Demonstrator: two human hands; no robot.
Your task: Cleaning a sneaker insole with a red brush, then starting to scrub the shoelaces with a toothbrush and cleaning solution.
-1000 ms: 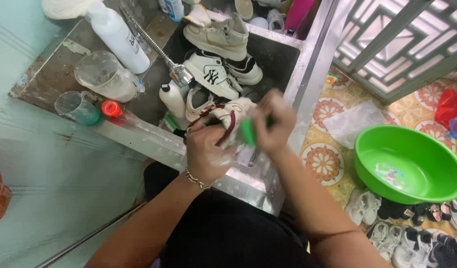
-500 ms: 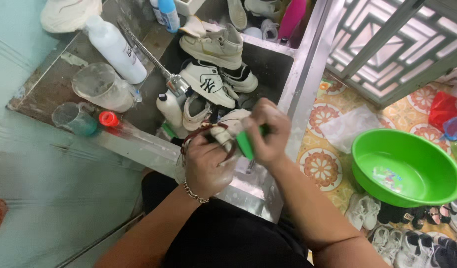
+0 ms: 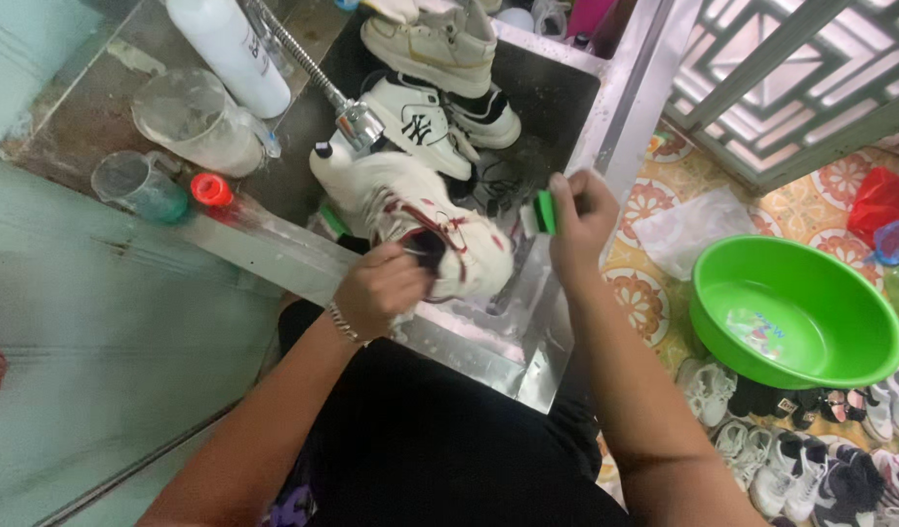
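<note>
Head view: left hand [image 3: 379, 288] grips a soapy white sneaker [image 3: 432, 226] at frame centre over the sink [image 3: 605, 107]; right hand [image 3: 581, 220] clutches a green brush [image 3: 544, 211]. Slick suds could let the sneaker slip.

The left hand [image 3: 379, 290] reaches into the opening of the soapy white sneaker [image 3: 425, 229], so its fingertips are hidden. The green brush [image 3: 544, 212] shows only as a sliver inside the right hand [image 3: 581, 220]; its bristles cannot be made out. The white bottle [image 3: 230, 54] and the cream high-top shoe [image 3: 435, 44] are cut off by the top edge. The sneaker's toe is motion-blurred.
</note>
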